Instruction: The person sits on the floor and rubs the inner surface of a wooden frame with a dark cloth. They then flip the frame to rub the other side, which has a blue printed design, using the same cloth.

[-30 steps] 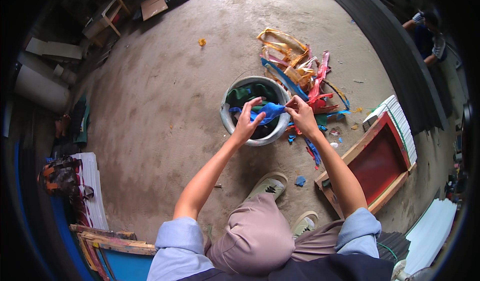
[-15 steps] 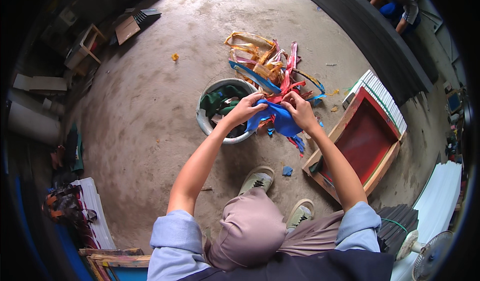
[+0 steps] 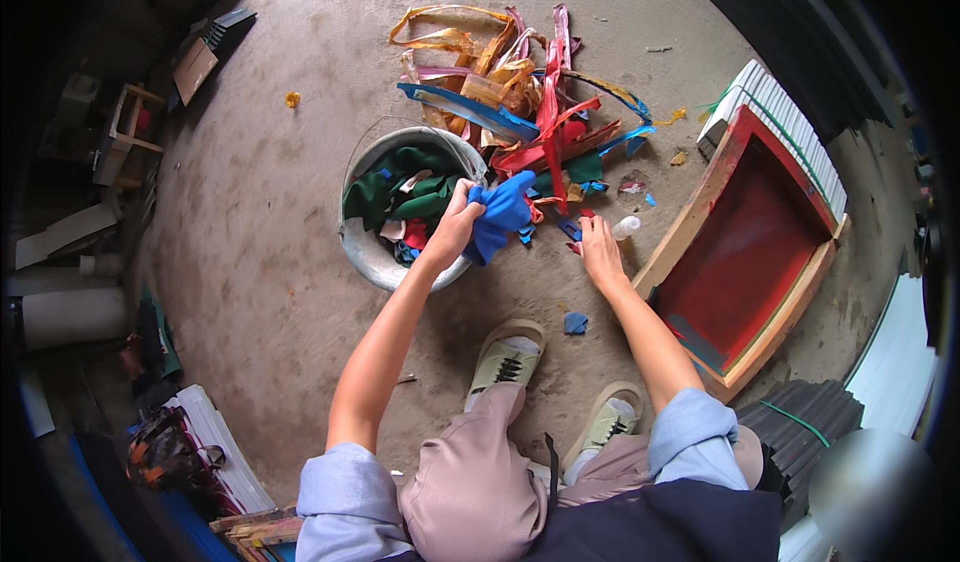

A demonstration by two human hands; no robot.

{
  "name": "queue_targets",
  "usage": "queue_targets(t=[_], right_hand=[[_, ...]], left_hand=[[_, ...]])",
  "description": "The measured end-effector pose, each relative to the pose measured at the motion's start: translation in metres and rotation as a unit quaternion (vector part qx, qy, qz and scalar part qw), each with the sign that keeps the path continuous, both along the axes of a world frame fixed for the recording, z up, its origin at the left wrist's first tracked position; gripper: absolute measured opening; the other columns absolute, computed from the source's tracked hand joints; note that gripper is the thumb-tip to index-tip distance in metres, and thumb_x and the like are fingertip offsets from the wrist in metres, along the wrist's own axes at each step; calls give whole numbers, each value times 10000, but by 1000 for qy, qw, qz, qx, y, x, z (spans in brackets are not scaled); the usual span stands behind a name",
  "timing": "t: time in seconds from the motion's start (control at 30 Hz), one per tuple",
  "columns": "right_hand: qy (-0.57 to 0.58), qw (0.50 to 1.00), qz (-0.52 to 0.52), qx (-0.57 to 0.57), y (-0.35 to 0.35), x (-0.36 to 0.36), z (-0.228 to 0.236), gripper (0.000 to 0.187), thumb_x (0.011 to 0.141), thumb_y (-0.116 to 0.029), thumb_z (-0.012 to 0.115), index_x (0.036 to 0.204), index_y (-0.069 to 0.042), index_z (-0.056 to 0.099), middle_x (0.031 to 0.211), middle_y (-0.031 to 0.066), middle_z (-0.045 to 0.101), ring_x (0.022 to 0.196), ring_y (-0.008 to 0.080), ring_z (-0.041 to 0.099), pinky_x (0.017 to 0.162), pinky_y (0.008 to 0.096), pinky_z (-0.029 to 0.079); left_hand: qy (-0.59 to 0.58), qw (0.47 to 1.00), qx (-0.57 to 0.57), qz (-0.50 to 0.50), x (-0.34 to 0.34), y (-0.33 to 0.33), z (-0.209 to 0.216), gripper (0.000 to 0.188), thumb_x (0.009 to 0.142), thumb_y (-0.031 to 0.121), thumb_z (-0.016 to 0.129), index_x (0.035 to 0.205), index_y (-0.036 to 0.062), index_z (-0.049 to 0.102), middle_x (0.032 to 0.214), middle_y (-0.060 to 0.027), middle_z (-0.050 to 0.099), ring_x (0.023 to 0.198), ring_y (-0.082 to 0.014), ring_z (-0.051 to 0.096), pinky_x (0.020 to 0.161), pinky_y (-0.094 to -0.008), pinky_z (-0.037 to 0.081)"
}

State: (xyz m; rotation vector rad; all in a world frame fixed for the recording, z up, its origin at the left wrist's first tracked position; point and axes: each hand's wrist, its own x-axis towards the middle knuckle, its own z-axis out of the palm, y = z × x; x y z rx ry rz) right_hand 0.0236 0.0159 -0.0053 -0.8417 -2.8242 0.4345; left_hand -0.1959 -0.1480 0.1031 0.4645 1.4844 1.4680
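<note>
Cloth (image 3: 502, 216) x1, L hand (image 3: 456, 224); poss. tool (image 3: 567, 228) x1 nr R hand (image 3: 602, 254)

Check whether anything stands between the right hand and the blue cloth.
Nothing visible blocks the way; toward the blue cloth in the left hand, only a small blue object beside the right hand and floor scraps show.

A small wooden stand (image 3: 138, 143) sits on the stained, grey-brown floor (image 3: 260, 232).
</note>
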Motion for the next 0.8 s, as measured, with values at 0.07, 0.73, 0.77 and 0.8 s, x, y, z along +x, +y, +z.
queue_targets(t=[0.07, 0.73, 0.77, 0.8], right_hand=[[-31, 999, 7, 38, 4, 0, -8, 411, 739, -53, 728, 1089, -23, 515, 1023, 161, 544, 1018, 325, 571, 871, 397, 501], [227, 710, -115, -656, 52, 36, 252, 269, 975, -358, 541, 1016, -95, 500, 819, 61, 614, 741, 183, 610, 696, 315, 500], [242, 684, -100, -681, 35, 35, 267, 287, 984, -381, 535, 1010, -97, 503, 854, 83, 641, 771, 209, 629, 721, 343, 516], [258, 650, -85, -710, 32, 36, 273, 310, 986, -409, 529, 977, -100, 503, 970, 151, 671, 896, 286, 661, 794, 400, 526]], left_hand=[[-27, 1000, -2, 14, 3, 3, 2, 282, 849, 64, 458, 1116, 132, 399, 869, -7, 410, 745, -98, 444, 635, -273, 420], [-271, 937, 208, -69, 65, 12, 249, 451, 814, 82, 457, 1264, 105, 441, 1295, -205, 498, 1187, -403, 543, 997, -660, 418], [-264, 939, 206, -77, 70, 9, 260, 463, 822, 89, 449, 1284, 104, 435, 1314, -213, 492, 1192, -406, 541, 1004, -653, 415], [-260, 938, 209, -92, 77, 11, 272, 475, 829, 95, 441, 1304, 103, 428, 1334, -221, 486, 1197, -409, 540, 1011, -646, 412]])
